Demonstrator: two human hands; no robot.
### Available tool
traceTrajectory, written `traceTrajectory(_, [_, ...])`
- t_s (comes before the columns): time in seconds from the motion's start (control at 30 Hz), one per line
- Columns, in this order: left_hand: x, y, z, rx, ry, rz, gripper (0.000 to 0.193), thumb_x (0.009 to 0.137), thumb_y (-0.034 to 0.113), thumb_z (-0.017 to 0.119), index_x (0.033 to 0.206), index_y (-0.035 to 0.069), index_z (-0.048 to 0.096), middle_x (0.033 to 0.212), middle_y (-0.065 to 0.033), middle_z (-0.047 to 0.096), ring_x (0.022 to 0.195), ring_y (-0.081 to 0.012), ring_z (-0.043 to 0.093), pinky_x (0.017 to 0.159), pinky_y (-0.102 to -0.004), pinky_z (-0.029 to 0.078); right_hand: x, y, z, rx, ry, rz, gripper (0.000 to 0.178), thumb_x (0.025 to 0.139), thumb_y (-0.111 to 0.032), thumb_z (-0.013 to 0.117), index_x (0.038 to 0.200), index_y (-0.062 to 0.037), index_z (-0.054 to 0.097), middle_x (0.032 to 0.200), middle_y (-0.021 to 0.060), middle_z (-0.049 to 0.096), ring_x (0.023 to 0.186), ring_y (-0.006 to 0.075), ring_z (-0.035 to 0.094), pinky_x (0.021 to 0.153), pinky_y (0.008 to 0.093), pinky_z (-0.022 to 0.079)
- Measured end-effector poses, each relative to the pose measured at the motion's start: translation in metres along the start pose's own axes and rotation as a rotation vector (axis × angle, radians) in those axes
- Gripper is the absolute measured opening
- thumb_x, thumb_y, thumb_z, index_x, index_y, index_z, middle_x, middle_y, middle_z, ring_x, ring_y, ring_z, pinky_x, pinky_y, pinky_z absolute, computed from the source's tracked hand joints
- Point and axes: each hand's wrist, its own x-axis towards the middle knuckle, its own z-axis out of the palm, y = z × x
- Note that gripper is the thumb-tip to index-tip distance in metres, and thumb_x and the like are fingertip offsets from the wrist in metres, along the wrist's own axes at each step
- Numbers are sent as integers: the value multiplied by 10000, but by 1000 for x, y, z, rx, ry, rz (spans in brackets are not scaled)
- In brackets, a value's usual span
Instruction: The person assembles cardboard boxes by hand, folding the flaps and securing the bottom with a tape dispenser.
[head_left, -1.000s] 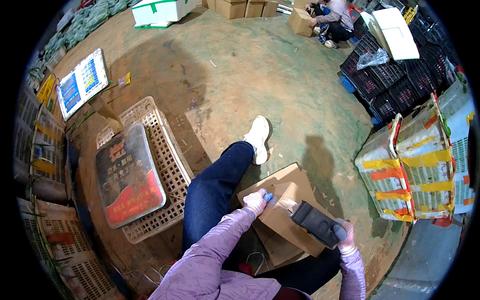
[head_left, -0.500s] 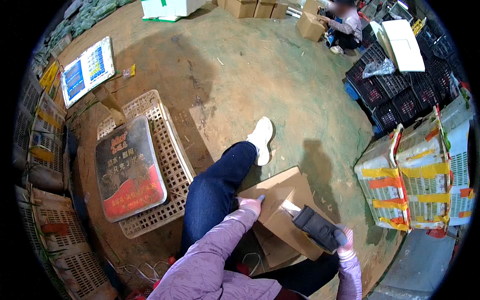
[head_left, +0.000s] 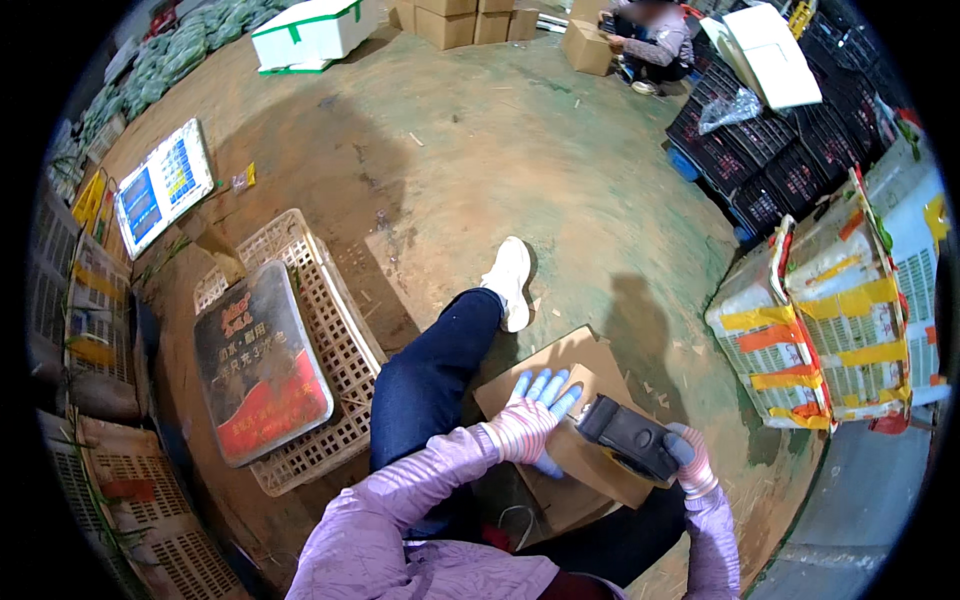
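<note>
A brown cardboard box (head_left: 606,376) sits tilted between my legs, its flaps folded over. My left hand (head_left: 530,420), in a striped glove with blue fingertips, lies on the cardboard with its fingers spread. In my right hand (head_left: 692,458), gloved alike, is a black tape dispenser (head_left: 632,440), held by its right end. The dispenser rests over the upper right part of the box, its other end pointing toward my left hand. The underside of the dispenser and most of the box's lower part are hidden.
Left of my leg a platform scale (head_left: 265,365) lies on a cream plastic crate (head_left: 340,365). Taped white baskets (head_left: 785,340) stand on the right, black crates (head_left: 760,150) behind them. Farther off, a person (head_left: 655,45) crouches by a carton (head_left: 587,48); a white foam box (head_left: 312,35) stands far left.
My left hand has moved from the box's left edge up and right onto its top, fingers now spread. The tape dispenser has shifted slightly left and up in my right hand. The view has tilted.
</note>
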Motion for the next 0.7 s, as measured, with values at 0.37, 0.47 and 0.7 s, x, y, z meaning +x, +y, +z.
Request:
traceTrajectory(0.37, [60, 11, -25, 514, -345, 238, 1298, 377, 613, 786, 1399, 67, 202, 1438, -253, 98, 1329, -421, 101, 1084, -482, 84, 13, -7, -3, 166, -231, 37, 328, 793, -304, 578, 836, 17, 628, 689, 22, 590, 641, 92, 522, 604, 248, 440])
traceTrajectory(0.47, [65, 13, -28, 467, -371, 246, 1252, 388, 570, 805, 1393, 94, 230, 1413, -261, 175, 1304, -440, 170, 1068, -483, 160, 10, -17, -14, 59, -289, 71, 395, 776, -369, 569, 865, 11, 632, 758, 39, 621, 710, 101, 553, 658, 261, 453])
traceTrajectory(0.7, [64, 18, -31, 484, -385, 264, 1184, 460, 539, 794, 1395, 116, 204, 1400, -282, 198, 1281, -464, 221, 1043, -506, 203, -50, 38, -112, -359, -113, 101, 348, 711, -338, 629, 786, 2, 638, 659, 106, 617, 606, 171, 586, 620, 312, 468])
